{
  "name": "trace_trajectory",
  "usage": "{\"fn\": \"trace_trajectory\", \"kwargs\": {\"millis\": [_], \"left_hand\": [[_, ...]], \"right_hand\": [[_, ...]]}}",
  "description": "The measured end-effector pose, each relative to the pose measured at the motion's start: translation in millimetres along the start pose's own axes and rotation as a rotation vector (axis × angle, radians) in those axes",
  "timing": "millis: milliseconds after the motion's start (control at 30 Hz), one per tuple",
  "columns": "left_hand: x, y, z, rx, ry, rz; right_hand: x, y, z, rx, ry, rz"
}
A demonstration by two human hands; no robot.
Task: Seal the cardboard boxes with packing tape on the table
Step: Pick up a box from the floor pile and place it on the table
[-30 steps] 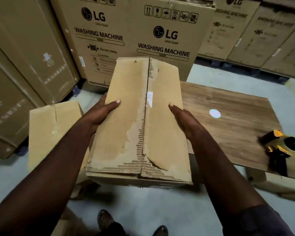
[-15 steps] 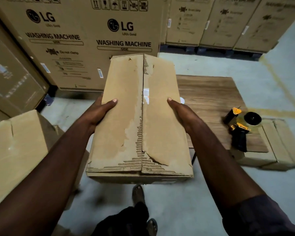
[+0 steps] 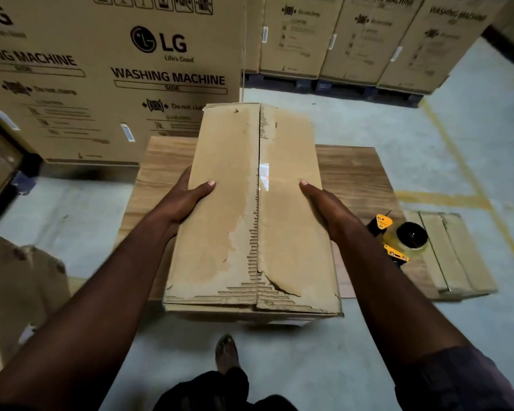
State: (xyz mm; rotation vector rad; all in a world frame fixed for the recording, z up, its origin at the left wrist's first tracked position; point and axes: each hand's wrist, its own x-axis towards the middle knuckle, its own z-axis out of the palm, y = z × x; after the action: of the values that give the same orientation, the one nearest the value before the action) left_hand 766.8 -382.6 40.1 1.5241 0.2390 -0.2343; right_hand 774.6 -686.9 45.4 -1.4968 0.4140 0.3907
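Our left hand (image 3: 187,200) clasps the left side of the box (image 3: 235,221), thumb laid flat over the top edge. Our right hand (image 3: 324,206) mirrors it on the right side. The other fingers of both hands wrap down out of sight, so the box is squeezed between the two palms.

It is a long, worn box, and its long axis runs straight away from us, near to far. The centre seam (image 3: 259,161) follows that same line, with one small scrap of clear tape at mid length. Its far half hangs over the tabletop (image 3: 353,173), while its near end juts out past the near edge, above the floor (image 3: 279,366). We cannot tell whether the bottom touches the wood yet.

We judge that the coming move is to push it forward and set it down, so the seam lies lengthwise in front of us. The tape dispenser (image 3: 398,238) sits at the near right corner of the tabletop, just beside our right forearm, so that hand is the nearer one for it.

Half a second ago the tabletop showed only to the right of the box. Now wood shows on both sides and the box sits squarely above it. The grip has not changed.
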Motion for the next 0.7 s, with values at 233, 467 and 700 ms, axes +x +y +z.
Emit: {"fn": "trace_trajectory", "kwargs": {"millis": [233,467,700], "left_hand": [[50.0,2.1,36.7,0.046,-0.011,0.004],[64.7,2.6,51.1,0.494,0.182,0.12],[-34.5,-36.5,110.4,1.244,0.179,0.236]], "right_hand": [[35.5,-1.9,-36.9,0.03,0.1,0.004],[49.5,-0.6,-40.1,-0.352,0.347,-0.355],[23.0,15.7,-34.7,-1.227,0.053,-0.648]]}}
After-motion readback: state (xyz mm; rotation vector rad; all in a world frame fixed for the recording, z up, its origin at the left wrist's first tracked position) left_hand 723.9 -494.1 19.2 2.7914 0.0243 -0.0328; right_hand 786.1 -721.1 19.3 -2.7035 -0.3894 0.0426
